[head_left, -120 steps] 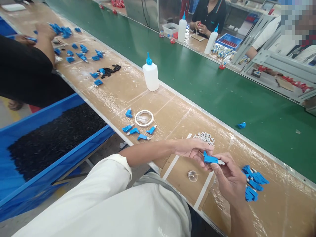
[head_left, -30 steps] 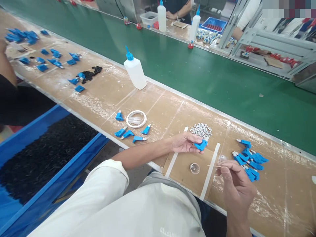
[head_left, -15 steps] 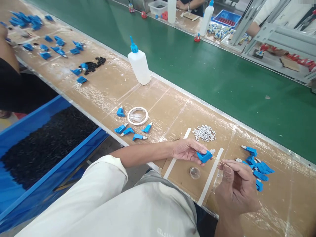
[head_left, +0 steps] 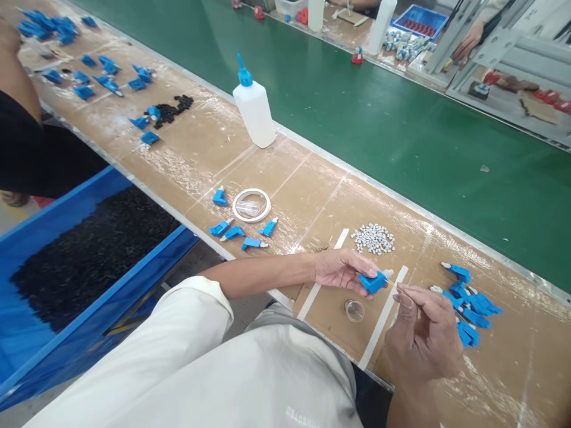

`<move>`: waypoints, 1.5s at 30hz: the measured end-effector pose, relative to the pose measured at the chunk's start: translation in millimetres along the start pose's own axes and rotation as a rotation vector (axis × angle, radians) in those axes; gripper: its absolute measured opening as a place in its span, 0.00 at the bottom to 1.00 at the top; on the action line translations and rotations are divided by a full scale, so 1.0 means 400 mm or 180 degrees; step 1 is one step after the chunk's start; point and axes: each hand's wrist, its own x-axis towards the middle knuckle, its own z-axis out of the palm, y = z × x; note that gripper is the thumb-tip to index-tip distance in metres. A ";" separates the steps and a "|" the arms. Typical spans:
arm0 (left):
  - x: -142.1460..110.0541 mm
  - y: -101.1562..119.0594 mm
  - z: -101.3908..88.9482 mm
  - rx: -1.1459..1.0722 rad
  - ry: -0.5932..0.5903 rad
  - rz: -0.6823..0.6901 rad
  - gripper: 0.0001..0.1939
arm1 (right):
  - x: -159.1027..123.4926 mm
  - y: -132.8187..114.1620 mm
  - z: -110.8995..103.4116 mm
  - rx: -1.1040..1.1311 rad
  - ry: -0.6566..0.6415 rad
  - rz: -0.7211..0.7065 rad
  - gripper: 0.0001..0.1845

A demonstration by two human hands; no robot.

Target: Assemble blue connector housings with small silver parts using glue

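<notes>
My left hand (head_left: 342, 268) pinches a blue plastic part (head_left: 373, 283) with a pale tip, held above the cardboard sheet. Between the closed fingers of my right hand (head_left: 426, 330) is a thin wooden stick (head_left: 391, 285), its far end at the blue part's right side. Below my left hand stands a small clear round cup (head_left: 354, 310). Small grey-white pieces (head_left: 373, 238) lie in a heap just beyond. To the right of my right hand is a pile of blue parts (head_left: 475, 306) with pale tips.
Left of my arm, several blue parts (head_left: 251, 243) lie near a white tape roll (head_left: 251, 205). A white bottle with a blue nozzle (head_left: 256, 113) stands by the green conveyor belt (head_left: 379, 125). A blue bin (head_left: 178, 246) holds black pieces. A co-worker's arm (head_left: 20, 77) is at far left.
Four seconds ago both hands held the blue part and the stick lay in the cup. Now my right hand has the stick, and its end has come to the part in my left hand.
</notes>
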 end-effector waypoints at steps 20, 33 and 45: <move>-0.005 0.005 0.003 -0.0264 0.0154 -0.0220 0.07 | 0.004 0.000 -0.002 0.0185 -0.0154 0.0156 0.06; -0.008 0.030 0.003 -0.0592 0.0253 -0.0511 0.09 | -0.112 0.022 -0.059 0.0948 -0.0567 0.1249 0.04; -0.012 0.045 0.018 -0.0593 0.0627 -0.0272 0.12 | -0.159 0.014 -0.039 0.0333 -0.1191 0.0567 0.11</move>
